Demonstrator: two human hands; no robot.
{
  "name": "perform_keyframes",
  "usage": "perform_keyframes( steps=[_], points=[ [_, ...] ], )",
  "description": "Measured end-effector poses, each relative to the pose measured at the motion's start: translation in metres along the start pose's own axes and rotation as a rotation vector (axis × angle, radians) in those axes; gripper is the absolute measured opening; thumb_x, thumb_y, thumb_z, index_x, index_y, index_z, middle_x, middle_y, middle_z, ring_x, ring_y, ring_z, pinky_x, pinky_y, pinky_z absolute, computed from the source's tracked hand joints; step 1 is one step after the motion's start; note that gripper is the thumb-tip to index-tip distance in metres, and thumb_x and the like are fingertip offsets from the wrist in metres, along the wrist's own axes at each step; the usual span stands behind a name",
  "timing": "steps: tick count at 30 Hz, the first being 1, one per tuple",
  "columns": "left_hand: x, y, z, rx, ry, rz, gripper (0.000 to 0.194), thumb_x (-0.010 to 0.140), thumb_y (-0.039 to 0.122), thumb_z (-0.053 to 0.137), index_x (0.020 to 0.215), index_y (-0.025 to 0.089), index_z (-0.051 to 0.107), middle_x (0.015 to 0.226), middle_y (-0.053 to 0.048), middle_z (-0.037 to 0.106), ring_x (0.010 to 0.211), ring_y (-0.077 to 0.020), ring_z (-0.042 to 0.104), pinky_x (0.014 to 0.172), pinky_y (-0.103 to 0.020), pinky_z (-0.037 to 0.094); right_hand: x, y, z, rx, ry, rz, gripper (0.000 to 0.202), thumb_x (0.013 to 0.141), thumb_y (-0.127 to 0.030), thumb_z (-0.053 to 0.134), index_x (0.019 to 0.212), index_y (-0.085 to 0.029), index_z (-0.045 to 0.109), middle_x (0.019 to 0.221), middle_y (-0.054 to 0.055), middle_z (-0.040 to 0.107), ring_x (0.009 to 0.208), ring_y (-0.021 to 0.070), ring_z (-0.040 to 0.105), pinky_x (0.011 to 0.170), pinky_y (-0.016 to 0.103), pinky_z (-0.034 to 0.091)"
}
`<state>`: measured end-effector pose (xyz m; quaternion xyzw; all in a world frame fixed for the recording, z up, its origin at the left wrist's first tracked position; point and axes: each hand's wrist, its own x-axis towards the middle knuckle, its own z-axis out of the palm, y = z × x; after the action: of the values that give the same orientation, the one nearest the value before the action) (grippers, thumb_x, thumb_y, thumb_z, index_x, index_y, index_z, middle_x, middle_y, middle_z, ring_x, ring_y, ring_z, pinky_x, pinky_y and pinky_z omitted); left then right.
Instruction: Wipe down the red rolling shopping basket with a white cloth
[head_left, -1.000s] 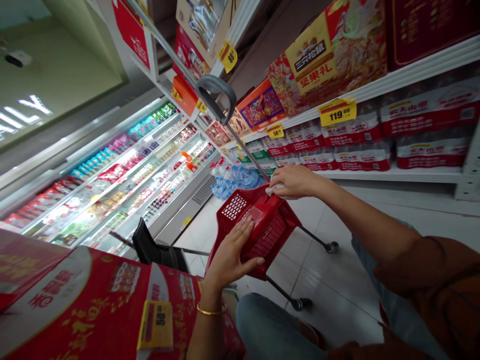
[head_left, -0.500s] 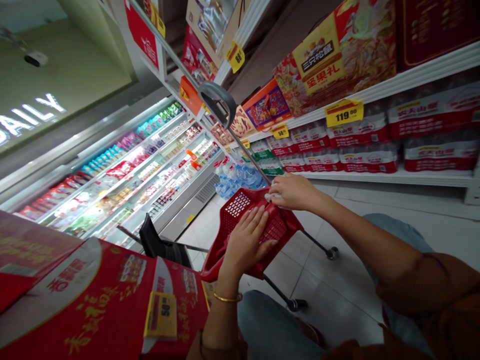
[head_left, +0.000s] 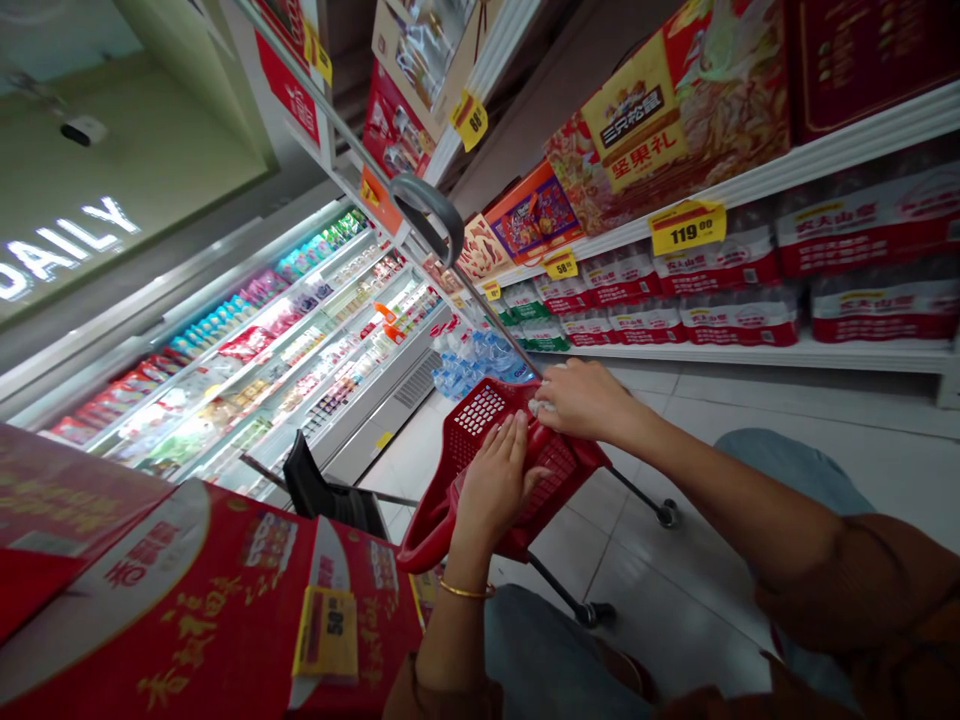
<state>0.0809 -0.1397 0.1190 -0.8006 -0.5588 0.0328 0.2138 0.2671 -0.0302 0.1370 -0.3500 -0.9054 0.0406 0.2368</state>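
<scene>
A red plastic shopping basket [head_left: 429,530] on a wheeled frame stands in front of me, with perforated sides. My left hand [head_left: 493,485], a gold bracelet [head_left: 465,592] at its wrist, lies on the basket with its fingers stretched out and its thumb apart. At the far right rim, my right hand [head_left: 577,397] is closed around a crumpled white tissue or wipe [head_left: 541,406], pressing it on the red plastic. Beyond it rises a metal pole [head_left: 491,315] topped by a grey loop handle [head_left: 435,215].
Red cartons [head_left: 225,610] with a yellow price tag [head_left: 328,632] stand close at left. Shelves on the right hold gift boxes [head_left: 630,130] and packed water bottles [head_left: 739,315]. A black object [head_left: 322,480] and a lit refrigerated display [head_left: 300,350] lie beyond.
My left hand has shifted slightly down along the basket, its fingers drawn closer together. The right hand with the white tissue has barely moved.
</scene>
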Motion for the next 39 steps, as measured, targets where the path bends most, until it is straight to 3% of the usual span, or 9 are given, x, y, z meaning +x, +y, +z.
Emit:
perform_keyframes(
  steps=[10, 20, 24, 31, 39],
  points=[
    [-0.009, -0.006, 0.0, -0.06, 0.001, 0.027, 0.058, 0.099, 0.035, 0.047, 0.148, 0.006, 0.033, 0.15, -0.02, 0.043, 0.142, -0.0276, 0.038, 0.114, -0.045, 0.039, -0.012, -0.012, -0.002, -0.005, 0.006, 0.02, 0.034, 0.092, -0.038, 0.047, 0.092, -0.02, 0.076, 0.103, 0.014, 0.071, 0.096, 0.0306, 0.062, 0.073, 0.036, 0.047],
    [-0.006, 0.001, -0.006, -0.166, 0.008, 0.023, 0.068, 0.096, 0.043, 0.052, 0.151, 0.012, 0.028, 0.15, -0.017, 0.044, 0.141, -0.0272, 0.04, 0.115, -0.048, 0.037, -0.035, -0.013, 0.007, -0.007, 0.128, 0.074, 0.028, 0.092, -0.037, 0.049, 0.097, -0.022, 0.072, 0.109, 0.012, 0.068, 0.096, 0.0294, 0.058, 0.074, 0.037, 0.044],
    [0.001, 0.017, -0.004, -0.178, 0.071, -0.035, 0.072, 0.096, 0.053, 0.048, 0.15, 0.009, 0.03, 0.148, -0.02, 0.046, 0.14, -0.0308, 0.041, 0.114, -0.051, 0.037, -0.048, -0.009, 0.018, 0.027, 0.239, 0.066, 0.029, 0.091, -0.037, 0.05, 0.106, -0.024, 0.072, 0.117, 0.009, 0.067, 0.096, 0.0276, 0.057, 0.076, 0.037, 0.044],
    [0.001, 0.027, 0.013, -0.187, 0.213, -0.078, 0.077, 0.094, 0.065, 0.039, 0.148, 0.01, 0.036, 0.144, -0.02, 0.051, 0.138, -0.0326, 0.044, 0.114, -0.052, 0.037, -0.065, -0.016, 0.051, 0.107, 0.585, 0.054, 0.03, 0.089, -0.035, 0.056, 0.114, -0.029, 0.072, 0.12, 0.007, 0.068, 0.113, 0.0288, 0.053, 0.094, 0.042, 0.044],
    [-0.002, 0.021, 0.006, -0.201, 0.161, 0.004, 0.077, 0.095, 0.066, 0.033, 0.148, 0.01, 0.037, 0.146, -0.018, 0.049, 0.141, -0.0298, 0.041, 0.115, -0.046, 0.036, -0.063, -0.003, 0.065, 0.195, 0.656, 0.075, 0.027, 0.09, -0.033, 0.056, 0.109, -0.028, 0.074, 0.118, 0.006, 0.069, 0.106, 0.0254, 0.059, 0.094, 0.041, 0.047]
  ],
)
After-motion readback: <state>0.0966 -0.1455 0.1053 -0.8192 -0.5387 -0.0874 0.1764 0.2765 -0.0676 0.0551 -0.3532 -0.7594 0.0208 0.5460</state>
